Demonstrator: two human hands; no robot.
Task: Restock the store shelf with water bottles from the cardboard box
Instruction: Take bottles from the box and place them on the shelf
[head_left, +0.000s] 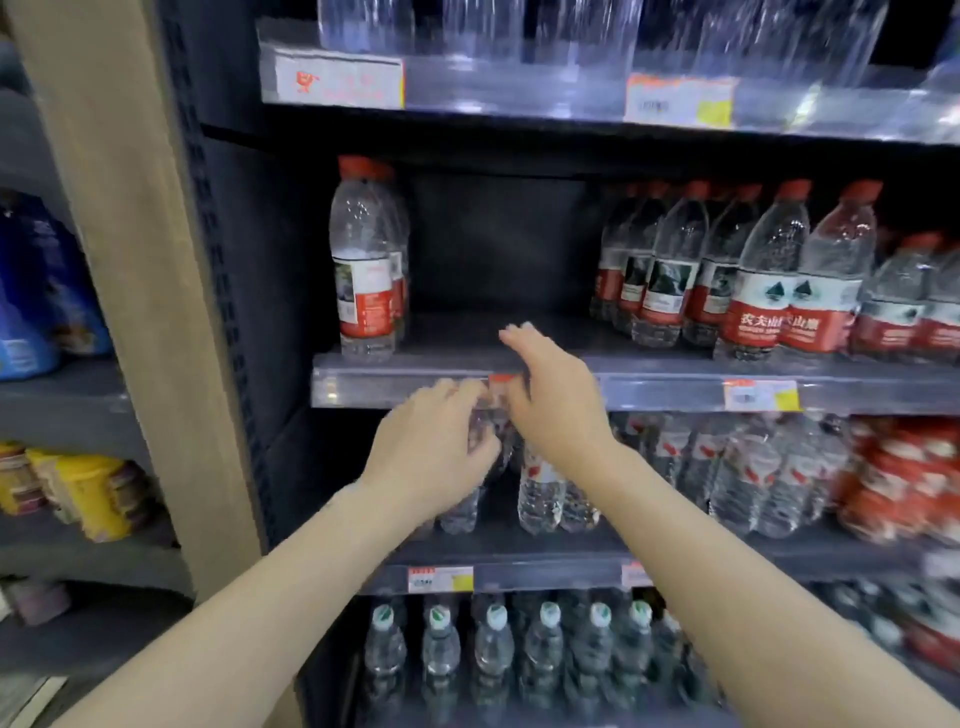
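My left hand (431, 452) grips a clear water bottle (488, 423) with a red cap, held in front of the middle shelf's front rail (660, 387). My right hand (553, 400) is beside the bottle's neck with its fingers stretched up and left over the shelf edge; whether it touches the bottle is hidden. On that shelf a red-labelled bottle (363, 260) stands at the left end and rows of the same bottles (727, 275) stand at the right. Between them is a bare dark stretch of shelf (498, 327). The cardboard box is out of view.
Above is a shelf of large clear bottles (571, 36). Below the rail stand smaller bottles (540, 493) and red packs (904, 478), and lower down white-capped bottles (493, 654). A beige upright (119, 260) and a neighbouring rack of packets (78, 493) lie to the left.
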